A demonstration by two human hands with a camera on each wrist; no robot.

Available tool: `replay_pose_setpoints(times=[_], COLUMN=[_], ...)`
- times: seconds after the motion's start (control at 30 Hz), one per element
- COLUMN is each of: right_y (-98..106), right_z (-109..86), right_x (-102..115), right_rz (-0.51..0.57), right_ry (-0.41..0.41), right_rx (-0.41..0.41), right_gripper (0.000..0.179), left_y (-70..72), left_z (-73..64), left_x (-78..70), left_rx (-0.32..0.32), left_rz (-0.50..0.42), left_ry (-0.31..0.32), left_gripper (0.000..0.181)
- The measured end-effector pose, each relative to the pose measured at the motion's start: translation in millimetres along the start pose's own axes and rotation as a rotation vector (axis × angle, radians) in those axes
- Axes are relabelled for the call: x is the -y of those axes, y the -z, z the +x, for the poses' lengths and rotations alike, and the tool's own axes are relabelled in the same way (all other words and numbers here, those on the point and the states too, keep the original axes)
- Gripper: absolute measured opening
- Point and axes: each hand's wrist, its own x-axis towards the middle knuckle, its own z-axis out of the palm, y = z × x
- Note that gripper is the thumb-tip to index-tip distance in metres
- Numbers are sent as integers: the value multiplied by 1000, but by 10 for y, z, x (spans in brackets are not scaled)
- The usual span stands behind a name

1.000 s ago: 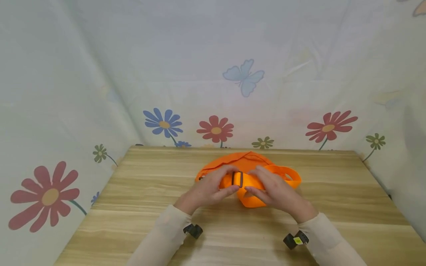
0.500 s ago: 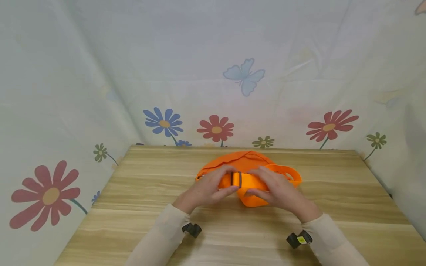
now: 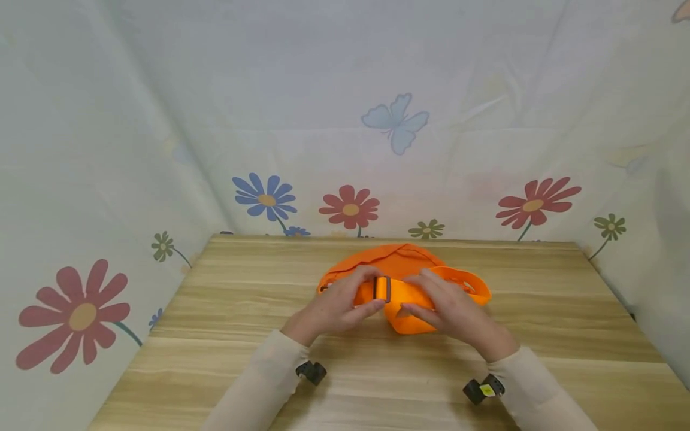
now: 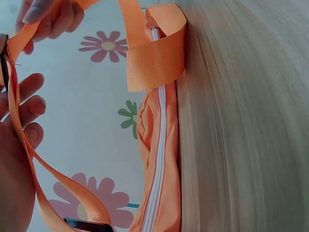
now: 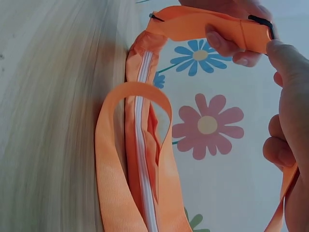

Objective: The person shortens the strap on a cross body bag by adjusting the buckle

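Observation:
An orange waist bag [image 3: 401,258] with a white zipper [image 4: 158,159] rests on the wooden table, its wide orange strap [image 3: 406,293] raised in front of it. My left hand [image 3: 336,302] pinches the strap right beside a black slide buckle [image 3: 382,289], thumb below and fingers above. My right hand [image 3: 447,302] holds the strap just right of the buckle, between thumb and fingers. In the right wrist view the strap runs from the bag's end up to the buckle [image 5: 263,21]. A second black piece [image 4: 89,225] sits on the strap in the left wrist view.
A loose loop of strap [image 3: 477,287] curls on the right side of the bag. The wood-grain table [image 3: 259,263] extends around it. Behind and beside it hangs a pale cloth backdrop [image 3: 302,90] with printed flowers and a butterfly.
The hands and buckle have shifted only slightly; the right hand has moved a touch to the right. The bag stays in place.

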Motion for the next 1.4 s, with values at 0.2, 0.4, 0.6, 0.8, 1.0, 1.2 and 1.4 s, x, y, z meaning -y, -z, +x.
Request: replay_pose_setpoints(times=[0.2,0.4,0.6,0.8,1.0,1.2,1.4], right_y=[-7,-31,-10,38,49,32,20], right_z=[31,75,78,5,-6,21,26], right_x=[31,50,67,24,10,39,53], right_rz=[69,124,78,35,32,47,69], right_ry=[-22,-11,-43,-70,-47,-65,-94], right_rx=[-2,6,52,82,78,70,76], right_gripper=[50,46,52,55,50,47,48], left_y=[-10,-35,-19,0,10,18,22], left_z=[-3,14,15,-39,-42,-30,-41], left_x=[-1,-17,-50,8,27,37,36], left_rx=[-16,6,5,-10,-4,-20,-14], left_rz=[-29,-51,-32,-11,-17,-52,-69], left_ry=[-3,29,33,24,1,-27,-15], left_gripper=[53,54,54,50,51,52,53])
